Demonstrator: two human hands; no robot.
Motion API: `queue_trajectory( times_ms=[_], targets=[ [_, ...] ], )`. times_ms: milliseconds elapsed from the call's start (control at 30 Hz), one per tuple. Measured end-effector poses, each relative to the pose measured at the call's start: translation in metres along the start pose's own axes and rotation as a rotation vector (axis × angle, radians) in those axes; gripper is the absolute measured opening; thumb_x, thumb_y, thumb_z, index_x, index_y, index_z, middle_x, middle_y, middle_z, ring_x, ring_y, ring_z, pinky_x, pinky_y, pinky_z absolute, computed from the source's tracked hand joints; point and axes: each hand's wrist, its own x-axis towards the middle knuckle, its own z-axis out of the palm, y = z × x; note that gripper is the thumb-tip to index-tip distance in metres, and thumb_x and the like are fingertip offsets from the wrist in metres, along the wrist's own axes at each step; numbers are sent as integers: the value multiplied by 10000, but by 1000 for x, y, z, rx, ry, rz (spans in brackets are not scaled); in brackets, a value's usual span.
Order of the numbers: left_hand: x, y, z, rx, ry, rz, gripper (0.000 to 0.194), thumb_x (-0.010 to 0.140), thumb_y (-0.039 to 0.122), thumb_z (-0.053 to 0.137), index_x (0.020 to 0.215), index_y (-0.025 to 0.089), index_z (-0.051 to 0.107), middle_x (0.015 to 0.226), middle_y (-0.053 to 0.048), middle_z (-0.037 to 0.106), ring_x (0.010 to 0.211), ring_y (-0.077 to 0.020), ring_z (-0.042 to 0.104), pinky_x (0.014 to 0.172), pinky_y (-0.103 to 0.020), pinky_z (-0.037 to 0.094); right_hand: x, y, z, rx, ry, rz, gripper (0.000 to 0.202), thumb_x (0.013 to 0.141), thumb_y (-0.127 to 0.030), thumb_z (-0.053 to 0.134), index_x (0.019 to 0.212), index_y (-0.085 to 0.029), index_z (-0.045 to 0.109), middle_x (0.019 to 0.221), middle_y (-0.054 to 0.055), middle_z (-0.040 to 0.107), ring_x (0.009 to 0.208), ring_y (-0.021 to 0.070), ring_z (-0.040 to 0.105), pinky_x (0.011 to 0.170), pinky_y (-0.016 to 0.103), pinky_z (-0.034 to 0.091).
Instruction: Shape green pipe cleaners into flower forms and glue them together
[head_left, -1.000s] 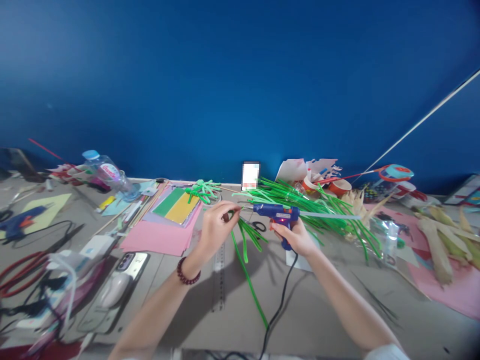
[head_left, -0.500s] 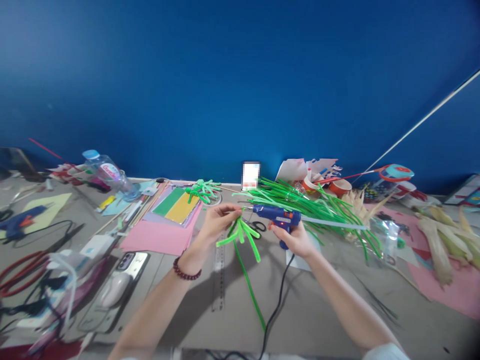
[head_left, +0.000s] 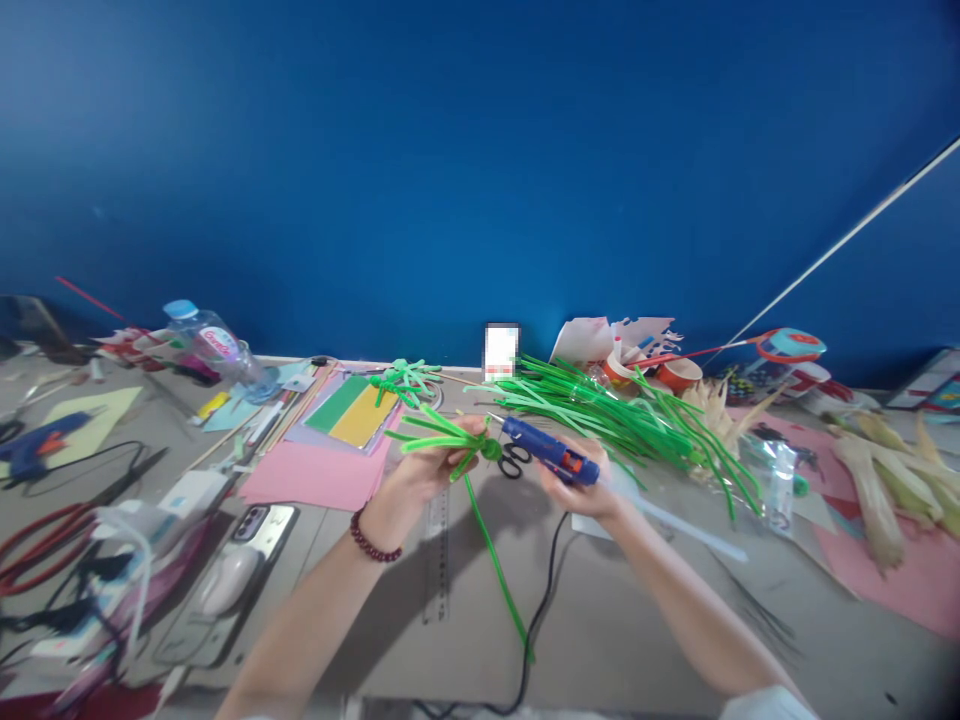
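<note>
My left hand [head_left: 442, 462] is closed around a bunch of green pipe cleaners [head_left: 431, 432]. Their loose ends fan out to the left, and a twisted knot faces right. In my right hand [head_left: 577, 478] is a blue hot glue gun [head_left: 551, 450] with a clear glue stick out of its back. Its metal nozzle points left, close to the knot; whether they touch I cannot tell. Behind and below the nozzle lie black-handled scissors [head_left: 514, 462]. A single green pipe cleaner [head_left: 496, 560] lies below my hands, beside a clear ruler [head_left: 436, 565].
A pile of green pipe cleaners [head_left: 622, 420] lies at the back right, near dried corn husks [head_left: 870, 490]. Pink paper [head_left: 319, 475], a phone [head_left: 225, 590] with a mouse [head_left: 231, 580] on it, and a plastic bottle [head_left: 217, 345] are on the left. The gun's black cord [head_left: 536, 620] runs toward the front edge.
My left hand has turned the pipe cleaner bunch, so its ends point left instead of down. The glue gun has tilted, its back end lower and its nozzle still near the bunch.
</note>
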Motion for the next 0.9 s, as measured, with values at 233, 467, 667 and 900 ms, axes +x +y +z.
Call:
queue_trajectory(
  times_ms=[233, 467, 667, 900],
  targets=[
    [0, 6, 4, 15, 61, 20, 235, 660, 267, 774, 591, 176, 569, 446, 62, 352, 383, -45, 270, 397, -220, 328, 5, 8, -5, -291, -47, -271, 198, 679, -329, 649, 836, -223, 706, 633, 44, 665, 546, 165, 569, 583, 285, 459],
    [2, 7, -7, 72, 104, 142, 199, 664, 297, 788, 691, 161, 646, 584, 12, 566, 473, -62, 453, 469, -215, 420, 3, 3, 4, 146, 95, 163, 247, 731, -429, 636, 710, -184, 671, 546, 30, 590, 450, 139, 493, 444, 275, 415],
    [5, -1, 0, 128, 97, 211, 224, 596, 275, 831, 718, 149, 693, 682, -31, 652, 605, -115, 587, 520, -221, 440, 7, -8, 2, 368, 63, 251, 316, 719, -479, 647, 734, -164, 642, 484, -25, 489, 429, 97, 415, 420, 248, 360],
    [6, -8, 1, 371, 143, 301, 214, 618, 311, 802, 726, 148, 715, 569, -1, 605, 432, -47, 416, 398, -191, 246, 11, -19, 0, 437, 37, 349, 355, 670, -500, 680, 696, -153, 610, 550, -1, 537, 431, 81, 409, 396, 229, 337]
  ],
)
